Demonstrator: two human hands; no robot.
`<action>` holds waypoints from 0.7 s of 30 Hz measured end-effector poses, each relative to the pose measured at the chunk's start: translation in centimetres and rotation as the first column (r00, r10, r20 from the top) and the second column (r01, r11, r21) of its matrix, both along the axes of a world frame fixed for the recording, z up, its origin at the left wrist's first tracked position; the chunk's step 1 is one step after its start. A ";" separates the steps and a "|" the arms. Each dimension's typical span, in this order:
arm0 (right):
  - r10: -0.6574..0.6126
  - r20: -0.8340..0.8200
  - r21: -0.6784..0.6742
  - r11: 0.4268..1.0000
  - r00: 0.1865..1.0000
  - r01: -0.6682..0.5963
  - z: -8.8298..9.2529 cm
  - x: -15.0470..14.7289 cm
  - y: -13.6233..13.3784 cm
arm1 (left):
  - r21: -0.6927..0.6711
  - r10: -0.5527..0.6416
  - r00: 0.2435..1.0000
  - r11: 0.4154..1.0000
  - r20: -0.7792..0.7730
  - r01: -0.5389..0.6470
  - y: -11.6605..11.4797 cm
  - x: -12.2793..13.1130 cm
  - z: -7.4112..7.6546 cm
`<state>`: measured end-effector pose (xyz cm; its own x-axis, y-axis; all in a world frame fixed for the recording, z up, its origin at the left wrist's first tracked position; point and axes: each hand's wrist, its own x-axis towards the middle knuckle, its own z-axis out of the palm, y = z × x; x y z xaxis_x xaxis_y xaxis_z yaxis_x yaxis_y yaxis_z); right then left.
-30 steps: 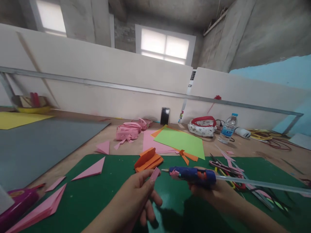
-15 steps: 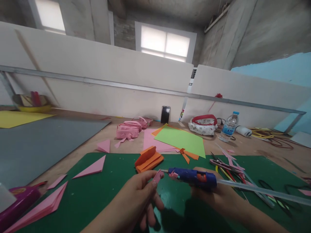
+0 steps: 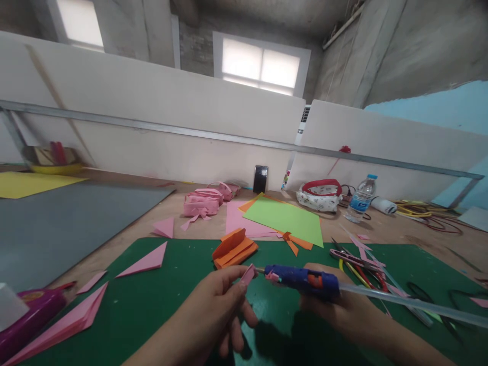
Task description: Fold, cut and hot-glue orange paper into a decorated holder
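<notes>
My left hand (image 3: 217,310) pinches a small folded pink paper piece (image 3: 247,275) between thumb and fingers, held just above the green cutting mat (image 3: 152,305). My right hand (image 3: 339,307) grips a blue glue gun (image 3: 303,279) that lies level, its nozzle pointing left and touching or almost touching the pink piece. A clear glue stick (image 3: 412,303) juts from the gun's back toward the right.
Folded orange paper (image 3: 233,249) and pink triangles (image 3: 147,260) lie on the mat, scissors (image 3: 354,259) at the right. Behind are green paper (image 3: 285,218), pink folded pieces (image 3: 200,204), a water bottle (image 3: 361,197), a pouch (image 3: 319,195) and a phone (image 3: 260,179). A purple object (image 3: 30,312) sits at the left.
The pink piece and the glue gun's nozzle have come closer together, from a small gap to near contact. The view has shifted slightly.
</notes>
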<state>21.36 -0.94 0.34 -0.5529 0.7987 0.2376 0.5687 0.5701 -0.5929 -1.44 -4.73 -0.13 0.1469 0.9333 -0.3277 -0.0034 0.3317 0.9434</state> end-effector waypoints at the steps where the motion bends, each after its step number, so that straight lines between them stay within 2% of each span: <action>1: -0.001 0.001 -0.004 1.000 1.000 0.001 0.0 0.0 0.0 | 0.003 0.009 1.000 1.000 -0.001 -0.009 0.0 0.0 0.1; 12: 0.007 -0.012 -0.075 0.997 1.000 -0.008 -0.4 -0.1 -0.1 | -0.019 -0.042 0.999 0.999 0.003 0.042 0.1 0.1 -0.1; 16: -0.001 -0.010 -0.079 0.997 1.000 0.000 -0.2 -0.3 -0.2 | -0.056 -0.061 0.998 0.997 -0.012 0.061 0.0 0.1 0.2; 21: 0.002 0.013 -0.067 0.998 1.000 -0.001 0.4 -0.4 -0.4 | -0.035 -0.030 0.999 0.999 -0.012 0.030 0.0 0.2 0.2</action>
<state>20.95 -1.36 0.74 -0.5569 0.8117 0.1764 0.5761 0.5304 -0.6219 -1.23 -4.71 0.11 0.1704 0.9167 -0.3615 0.0192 0.3637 0.9313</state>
